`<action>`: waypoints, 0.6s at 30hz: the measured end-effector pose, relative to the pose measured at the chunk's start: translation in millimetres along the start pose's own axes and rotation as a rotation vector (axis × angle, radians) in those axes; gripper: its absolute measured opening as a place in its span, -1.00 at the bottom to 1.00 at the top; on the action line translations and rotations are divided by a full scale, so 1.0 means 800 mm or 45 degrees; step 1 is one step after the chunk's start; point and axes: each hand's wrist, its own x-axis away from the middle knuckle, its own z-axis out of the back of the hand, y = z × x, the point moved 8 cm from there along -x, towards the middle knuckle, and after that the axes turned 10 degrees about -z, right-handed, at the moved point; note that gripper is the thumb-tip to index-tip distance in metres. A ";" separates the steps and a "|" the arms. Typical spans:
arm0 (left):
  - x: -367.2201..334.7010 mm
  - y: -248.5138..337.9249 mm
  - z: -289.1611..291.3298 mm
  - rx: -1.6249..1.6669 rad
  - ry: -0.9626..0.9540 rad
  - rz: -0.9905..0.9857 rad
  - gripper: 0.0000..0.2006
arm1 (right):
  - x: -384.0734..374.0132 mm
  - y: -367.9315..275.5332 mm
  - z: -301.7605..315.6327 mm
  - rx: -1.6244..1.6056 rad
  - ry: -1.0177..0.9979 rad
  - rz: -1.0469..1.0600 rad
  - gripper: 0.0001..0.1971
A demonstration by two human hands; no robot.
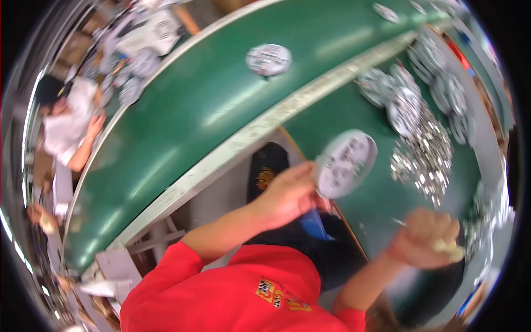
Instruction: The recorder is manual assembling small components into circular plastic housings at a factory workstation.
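Observation:
My left hand [290,191] grips the lower left edge of a round white disc-shaped part [347,166], tilted up above the green table. Several small fittings show on the disc's face, too blurred to name. To the right, my right hand [425,239] is closed in a fist, with pale yellow covers on some fingers. A small silvery piece [399,222] sticks out at the left side of this fist; its exact kind is unclear. Beyond both hands lies a heap of small shiny metal pieces [426,157], touching a cluster of similar round parts [404,110].
A green conveyor belt [210,94] with a metal rail [243,138] runs along the far left, carrying another round part [269,59]. More round parts [442,88] stand along the table's right border. Across the belt, a person [69,119] sits beside stacked parts.

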 end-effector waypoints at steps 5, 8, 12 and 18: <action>0.087 0.300 0.148 -1.350 0.900 -0.975 -0.63 | 0.027 -0.025 0.054 -0.020 0.085 -0.071 -0.57; 0.192 0.466 0.232 -1.952 1.486 -1.308 -0.66 | 0.029 -0.014 0.069 0.017 0.200 -0.093 -0.55; 0.274 0.613 0.363 -2.178 1.900 -1.342 -0.58 | 0.021 -0.002 0.066 0.064 0.139 -0.161 -0.53; 0.306 0.715 0.450 -2.496 2.248 -0.770 -0.38 | 0.017 0.014 0.082 0.021 0.191 -0.223 -0.51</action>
